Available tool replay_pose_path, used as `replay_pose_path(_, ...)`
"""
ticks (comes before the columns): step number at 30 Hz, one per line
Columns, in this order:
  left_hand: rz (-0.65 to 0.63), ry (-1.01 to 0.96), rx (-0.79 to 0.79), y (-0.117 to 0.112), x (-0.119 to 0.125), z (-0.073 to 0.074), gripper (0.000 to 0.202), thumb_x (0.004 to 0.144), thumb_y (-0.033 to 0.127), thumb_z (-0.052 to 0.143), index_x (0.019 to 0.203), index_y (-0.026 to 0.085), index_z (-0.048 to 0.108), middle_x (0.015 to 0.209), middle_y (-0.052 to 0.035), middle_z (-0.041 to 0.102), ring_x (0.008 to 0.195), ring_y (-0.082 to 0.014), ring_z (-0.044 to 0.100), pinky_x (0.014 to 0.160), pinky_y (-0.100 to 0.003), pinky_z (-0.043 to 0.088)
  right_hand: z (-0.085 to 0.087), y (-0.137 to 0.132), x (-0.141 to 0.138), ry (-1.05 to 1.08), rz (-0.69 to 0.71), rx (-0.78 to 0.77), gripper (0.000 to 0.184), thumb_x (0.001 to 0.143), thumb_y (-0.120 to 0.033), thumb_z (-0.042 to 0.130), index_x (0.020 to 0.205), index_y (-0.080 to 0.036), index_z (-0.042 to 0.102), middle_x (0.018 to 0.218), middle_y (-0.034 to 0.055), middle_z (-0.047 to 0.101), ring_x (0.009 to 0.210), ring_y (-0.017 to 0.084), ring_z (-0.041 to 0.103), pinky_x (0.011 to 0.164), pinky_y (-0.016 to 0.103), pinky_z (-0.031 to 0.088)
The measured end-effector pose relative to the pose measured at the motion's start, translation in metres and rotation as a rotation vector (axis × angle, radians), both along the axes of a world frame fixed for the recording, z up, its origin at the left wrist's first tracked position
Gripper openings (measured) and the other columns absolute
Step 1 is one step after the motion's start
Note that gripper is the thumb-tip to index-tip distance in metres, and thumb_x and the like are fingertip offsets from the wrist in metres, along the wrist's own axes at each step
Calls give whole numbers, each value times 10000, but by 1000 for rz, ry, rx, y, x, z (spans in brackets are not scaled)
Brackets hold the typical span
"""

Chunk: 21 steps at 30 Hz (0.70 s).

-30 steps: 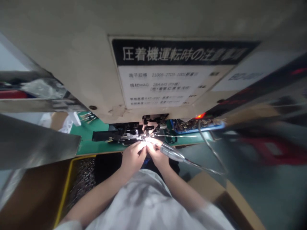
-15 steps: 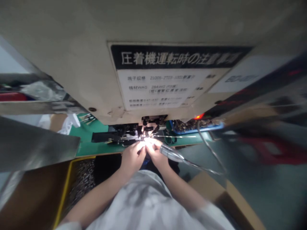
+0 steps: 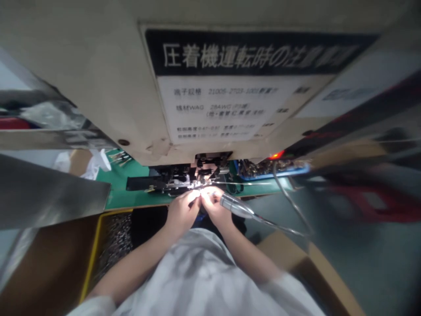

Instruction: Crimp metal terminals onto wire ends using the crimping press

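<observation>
- Head view: the left hand [image 3: 179, 213] and right hand [image 3: 217, 213] met at the fingertips just before the machine's tooling [image 3: 179, 175], probably so that each steadied the other.
- Glare whitened the fingertips, so I could not tell whether either hand was clamped on anything.
- One silver lamp [image 3: 235, 205] pointed in beside the right hand, presumably because the overhanging housing [image 3: 108, 79] shaded the tooling.
- Small parts filled a blue tray [image 3: 276, 174] at the right of the green bench [image 3: 118, 199] and a yellow-rimmed bin [image 3: 92, 254] lower left, seemingly kept clear of the fingers.
</observation>
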State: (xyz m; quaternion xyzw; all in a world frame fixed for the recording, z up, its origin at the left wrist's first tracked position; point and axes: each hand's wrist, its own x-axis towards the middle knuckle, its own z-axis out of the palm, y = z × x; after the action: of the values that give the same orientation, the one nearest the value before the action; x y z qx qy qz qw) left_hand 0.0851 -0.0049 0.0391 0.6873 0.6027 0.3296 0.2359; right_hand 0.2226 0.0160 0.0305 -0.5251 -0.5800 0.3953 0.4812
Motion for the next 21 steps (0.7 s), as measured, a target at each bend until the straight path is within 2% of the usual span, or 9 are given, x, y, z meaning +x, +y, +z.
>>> replay_pose_path(4,-13,-28,21,-1,0,-2,217,932,275,513,1007,211,706,1029,-57,743,945,-204,698,832,-293,550,-1,0,0,-20,-11,13,95,819,-278,625,807,-199,675,762,19,693,685,169,653,691,302,566)
replay_pose_path(8,-8,23,70,-2,0,-5,214,917,241,515,997,216,712,1021,-59,743,929,-197,700,830,-287,555,-2,0,0,-42,-24,10,113,800,-273,640,877,-205,688,751,12,691,642,161,642,643,292,566)
replay_pose_path(14,13,51,72,-1,-1,-4,220,911,226,509,996,222,713,1009,-48,746,911,-184,701,822,-266,553,-2,0,1,-95,-27,78,166,801,-268,653,939,-230,736,920,36,745,860,213,700,854,364,573)
replay_pose_path(21,21,95,59,-2,0,-2,227,916,235,503,1009,227,710,1005,-46,746,899,-188,705,790,-258,549,-4,-1,2,-61,-26,46,115,790,-247,665,873,-208,734,860,40,743,784,210,702,763,350,597)
